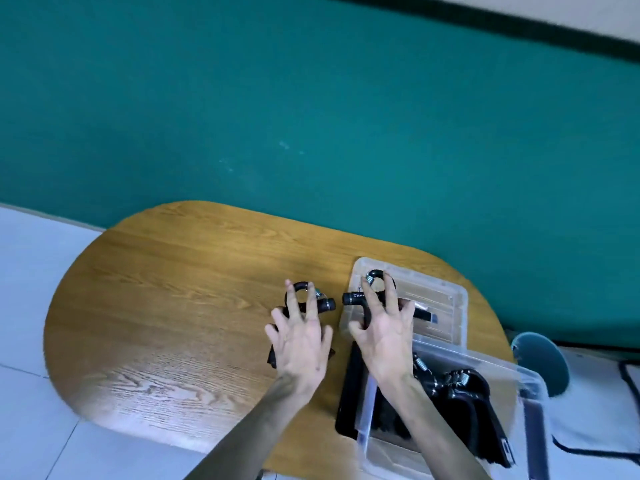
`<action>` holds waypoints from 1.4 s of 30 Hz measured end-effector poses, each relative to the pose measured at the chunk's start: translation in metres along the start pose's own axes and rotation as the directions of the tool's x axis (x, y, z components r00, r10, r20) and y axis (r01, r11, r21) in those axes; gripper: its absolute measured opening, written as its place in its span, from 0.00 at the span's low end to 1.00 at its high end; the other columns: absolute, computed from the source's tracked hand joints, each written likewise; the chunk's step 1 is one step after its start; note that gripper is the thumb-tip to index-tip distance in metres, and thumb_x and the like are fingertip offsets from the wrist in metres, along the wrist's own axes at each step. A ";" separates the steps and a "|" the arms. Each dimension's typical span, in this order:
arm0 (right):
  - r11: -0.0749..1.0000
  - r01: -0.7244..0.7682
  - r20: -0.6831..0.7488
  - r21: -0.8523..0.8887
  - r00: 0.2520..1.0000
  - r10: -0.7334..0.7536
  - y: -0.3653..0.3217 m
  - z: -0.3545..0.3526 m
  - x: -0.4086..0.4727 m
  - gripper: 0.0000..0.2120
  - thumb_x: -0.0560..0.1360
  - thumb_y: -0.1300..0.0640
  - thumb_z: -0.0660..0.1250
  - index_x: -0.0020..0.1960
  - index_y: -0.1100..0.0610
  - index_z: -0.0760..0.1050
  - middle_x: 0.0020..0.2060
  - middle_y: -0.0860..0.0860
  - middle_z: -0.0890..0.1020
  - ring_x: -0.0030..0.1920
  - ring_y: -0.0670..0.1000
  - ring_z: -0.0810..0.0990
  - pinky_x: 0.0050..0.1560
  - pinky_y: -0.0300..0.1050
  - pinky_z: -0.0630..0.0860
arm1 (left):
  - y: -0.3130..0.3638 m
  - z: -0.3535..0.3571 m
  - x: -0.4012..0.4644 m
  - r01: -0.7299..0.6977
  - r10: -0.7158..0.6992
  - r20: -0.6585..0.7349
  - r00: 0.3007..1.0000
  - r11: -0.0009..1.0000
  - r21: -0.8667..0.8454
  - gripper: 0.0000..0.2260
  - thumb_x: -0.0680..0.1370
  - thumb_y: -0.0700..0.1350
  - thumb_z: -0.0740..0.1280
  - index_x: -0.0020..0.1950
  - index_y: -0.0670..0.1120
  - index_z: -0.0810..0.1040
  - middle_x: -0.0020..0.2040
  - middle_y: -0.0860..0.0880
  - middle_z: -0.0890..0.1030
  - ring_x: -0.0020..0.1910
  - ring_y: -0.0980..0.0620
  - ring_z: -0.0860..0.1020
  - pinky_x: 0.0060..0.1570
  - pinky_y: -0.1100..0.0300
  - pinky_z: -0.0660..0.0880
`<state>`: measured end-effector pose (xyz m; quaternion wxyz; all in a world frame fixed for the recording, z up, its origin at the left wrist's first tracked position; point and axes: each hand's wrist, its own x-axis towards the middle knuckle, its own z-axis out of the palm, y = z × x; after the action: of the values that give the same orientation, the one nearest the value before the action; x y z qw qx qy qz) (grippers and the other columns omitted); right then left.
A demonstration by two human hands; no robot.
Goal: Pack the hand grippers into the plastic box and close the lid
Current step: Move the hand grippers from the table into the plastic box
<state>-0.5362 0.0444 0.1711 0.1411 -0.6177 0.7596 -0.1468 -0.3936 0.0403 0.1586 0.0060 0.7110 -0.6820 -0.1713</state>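
A black hand gripper point(325, 304) with a steel spring lies on the wooden table point(173, 306). My left hand point(299, 341) is laid over it, fingers spread across its loop and handles. A second hand gripper point(353, 298) rests on the clear lid point(440, 296), which lies flat on the table. My right hand point(384, 330) covers this gripper, with the thumb curled beside one handle. The clear plastic box point(485, 362) stands open at the lower right, just behind my right wrist. It holds several black hand grippers point(460, 386).
A flat black object point(348, 393) lies against the box's left side. A round teal stool point(540, 362) stands past the table's right end. A teal wall runs behind the table, and white floor tiles show on the left.
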 end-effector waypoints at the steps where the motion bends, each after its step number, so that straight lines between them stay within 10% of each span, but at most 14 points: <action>1: 1.000 0.000 0.001 0.005 1.000 0.000 0.011 -0.007 -0.005 0.36 0.72 0.56 0.71 0.78 0.46 0.64 0.81 0.51 0.55 0.54 0.56 0.61 0.57 0.56 0.73 | 0.013 0.002 -0.005 -0.004 0.003 -0.015 1.000 1.000 -0.015 0.35 0.82 0.57 0.57 0.82 0.52 0.41 0.82 0.42 0.38 0.54 0.47 0.61 0.50 0.51 0.62; 15: 0.980 -0.190 -0.051 0.051 0.980 0.192 0.190 -0.052 -0.114 0.36 0.64 0.59 0.77 0.71 0.48 0.74 0.77 0.52 0.65 0.48 0.58 0.67 0.53 0.54 0.76 | 0.176 0.060 -0.109 -0.106 0.099 0.152 0.983 0.994 0.035 0.35 0.82 0.55 0.59 0.82 0.53 0.41 0.81 0.41 0.36 0.60 0.42 0.64 0.58 0.46 0.64; 31: 0.970 -0.240 0.036 0.033 0.971 0.238 0.225 -0.010 -0.125 0.35 0.65 0.58 0.74 0.72 0.52 0.72 0.76 0.57 0.68 0.45 0.52 0.59 0.46 0.56 0.77 | 0.177 0.111 -0.099 -0.160 0.115 0.222 0.968 0.968 0.195 0.30 0.82 0.55 0.60 0.80 0.60 0.50 0.82 0.43 0.44 0.59 0.43 0.65 0.56 0.47 0.66; 38: 0.974 -0.223 0.080 -0.044 0.971 0.226 0.223 -0.012 -0.124 0.32 0.68 0.51 0.70 0.71 0.53 0.72 0.75 0.59 0.68 0.62 0.65 0.67 0.59 0.65 0.76 | 0.180 0.102 -0.100 -0.178 0.114 0.264 0.958 0.955 0.235 0.29 0.82 0.57 0.55 0.81 0.60 0.47 0.82 0.44 0.42 0.62 0.42 0.66 0.60 0.45 0.67; 42: 0.984 -0.160 0.037 -0.082 0.986 0.164 0.218 -0.026 -0.119 0.30 0.72 0.46 0.56 0.73 0.54 0.69 0.77 0.60 0.64 0.75 0.65 0.59 0.70 0.65 0.66 | 0.173 0.082 -0.095 -0.220 0.196 0.123 0.973 0.949 0.226 0.29 0.82 0.60 0.48 0.81 0.52 0.48 0.76 0.42 0.61 0.63 0.43 0.68 0.61 0.46 0.67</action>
<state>-0.7184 0.2046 0.1122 0.1446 -0.5621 0.8092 -0.0914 -0.5829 0.1393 0.1456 -0.0948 0.6213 -0.7683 -0.1216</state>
